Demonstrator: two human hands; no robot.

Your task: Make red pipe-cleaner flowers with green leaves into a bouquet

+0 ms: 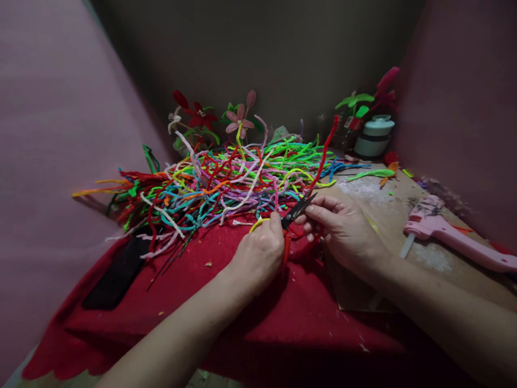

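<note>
My left hand [260, 245] is closed around the handles of a pair of scissors [297, 211], whose dark blades point up to the right. A yellow handle loop shows by the thumb and a red-orange part below the fingers. My right hand [337, 223] pinches a red pipe cleaner [324, 153] close to the blade tips. Its long end stands up above the fingers, leaning right. Whether the blades touch it I cannot tell. Just behind both hands lies a large heap of pipe cleaners [242, 183] in many colours.
A pink hot glue gun [452, 237] rests on the brown board [374, 207] at right. A black phone [117, 275] lies at left on the red cloth [226, 312]. Pipe-cleaner flowers [240, 118] and a pale lidded jar [374, 134] stand at the back.
</note>
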